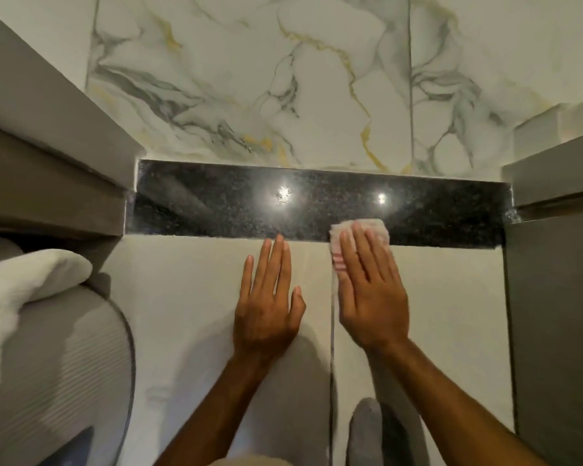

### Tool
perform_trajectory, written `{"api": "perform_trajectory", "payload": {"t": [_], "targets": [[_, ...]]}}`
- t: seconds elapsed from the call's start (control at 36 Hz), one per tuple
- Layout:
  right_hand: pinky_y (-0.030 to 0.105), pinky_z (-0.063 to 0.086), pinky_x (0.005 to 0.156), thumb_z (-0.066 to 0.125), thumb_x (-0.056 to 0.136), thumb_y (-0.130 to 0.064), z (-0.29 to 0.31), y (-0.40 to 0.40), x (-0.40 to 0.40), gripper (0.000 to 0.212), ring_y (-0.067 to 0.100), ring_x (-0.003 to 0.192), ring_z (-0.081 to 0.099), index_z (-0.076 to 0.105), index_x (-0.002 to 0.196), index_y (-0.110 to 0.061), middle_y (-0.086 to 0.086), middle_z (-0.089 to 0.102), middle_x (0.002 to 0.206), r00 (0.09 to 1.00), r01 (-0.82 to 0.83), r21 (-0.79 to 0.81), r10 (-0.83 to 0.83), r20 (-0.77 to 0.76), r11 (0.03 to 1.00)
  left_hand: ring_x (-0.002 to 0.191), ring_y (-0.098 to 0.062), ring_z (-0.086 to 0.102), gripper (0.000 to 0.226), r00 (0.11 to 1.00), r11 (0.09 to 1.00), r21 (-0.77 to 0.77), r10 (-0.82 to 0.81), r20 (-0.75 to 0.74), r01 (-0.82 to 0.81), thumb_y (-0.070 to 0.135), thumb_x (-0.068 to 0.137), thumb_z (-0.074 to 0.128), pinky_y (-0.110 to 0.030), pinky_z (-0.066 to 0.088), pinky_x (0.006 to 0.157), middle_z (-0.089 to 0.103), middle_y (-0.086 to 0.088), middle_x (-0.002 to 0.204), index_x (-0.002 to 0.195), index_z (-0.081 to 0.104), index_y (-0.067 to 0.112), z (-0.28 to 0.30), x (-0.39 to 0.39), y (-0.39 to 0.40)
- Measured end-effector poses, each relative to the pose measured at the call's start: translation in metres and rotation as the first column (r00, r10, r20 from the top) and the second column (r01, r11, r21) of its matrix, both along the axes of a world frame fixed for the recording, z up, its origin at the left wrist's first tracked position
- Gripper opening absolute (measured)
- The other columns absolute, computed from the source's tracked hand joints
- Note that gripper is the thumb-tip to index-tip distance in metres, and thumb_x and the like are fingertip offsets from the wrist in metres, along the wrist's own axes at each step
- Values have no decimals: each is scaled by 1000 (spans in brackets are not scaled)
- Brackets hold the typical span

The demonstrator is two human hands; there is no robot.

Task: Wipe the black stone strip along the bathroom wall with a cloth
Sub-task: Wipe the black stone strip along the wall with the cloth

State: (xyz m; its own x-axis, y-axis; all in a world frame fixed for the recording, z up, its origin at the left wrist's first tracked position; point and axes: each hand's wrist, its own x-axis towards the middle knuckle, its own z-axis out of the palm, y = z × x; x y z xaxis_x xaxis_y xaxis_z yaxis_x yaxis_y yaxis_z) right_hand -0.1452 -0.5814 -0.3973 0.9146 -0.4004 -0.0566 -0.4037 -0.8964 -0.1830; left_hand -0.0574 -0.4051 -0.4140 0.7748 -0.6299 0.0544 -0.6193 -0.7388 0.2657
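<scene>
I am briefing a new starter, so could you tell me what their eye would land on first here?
Probably the glossy black stone strip across the middle, with two bright light reflections on it. Next, the right hand pressing a white, pink-striped cloth flat on the strip's lower edge, while the left hand lies flat on the pale wall below.

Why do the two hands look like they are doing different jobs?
The right hand presses a cloth against the black stone strip, while the left hand holds nothing. The right hand's fingertips reach onto the strip; the left hand's fingers stop just at its lower edge, on the pale wall. Both hands lie flat with fingers pointing up.
</scene>
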Motion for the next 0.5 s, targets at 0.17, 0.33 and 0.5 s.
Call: {"api": "perform_trajectory", "payload": {"t": [0.17, 0.33, 0.5], "targets": [[50, 12, 145, 27, 119, -30, 5, -10, 31, 63, 33, 175, 13, 14, 178, -11, 13, 14, 187, 726, 688, -86, -681, 98, 721, 155, -41, 47, 60, 998, 1000, -2, 1, 57, -1, 24, 104, 50, -63, 49, 120, 49, -25, 165, 157, 50, -5, -6, -2, -1], [55, 10, 144, 21, 117, -33, -7, 26, 135, 67, 34, 176, 4, 5, 178, -11, 15, 2, 188, 971, 233, -98, -225, 82, 968, 158, -40, 43, 62, 992, 994, 50, 94, 87, -99, 24, 104, 48, -62, 44, 126, 45, -25, 168, 159, 48, -5, -11, -3, 6], [51, 20, 143, 42, 115, -35, -2, 19, 44, 68, 18, 176, 9, 20, 178, -23, 0, 15, 188, 945, -327, 35, 326, 37, 944, 164, -40, 30, 72, 962, 961, 66, 271, -34, -268, 39, 105, 40, -65, 33, 131, 30, -22, 177, 168, 36, 3, -7, 3, 56]]}}
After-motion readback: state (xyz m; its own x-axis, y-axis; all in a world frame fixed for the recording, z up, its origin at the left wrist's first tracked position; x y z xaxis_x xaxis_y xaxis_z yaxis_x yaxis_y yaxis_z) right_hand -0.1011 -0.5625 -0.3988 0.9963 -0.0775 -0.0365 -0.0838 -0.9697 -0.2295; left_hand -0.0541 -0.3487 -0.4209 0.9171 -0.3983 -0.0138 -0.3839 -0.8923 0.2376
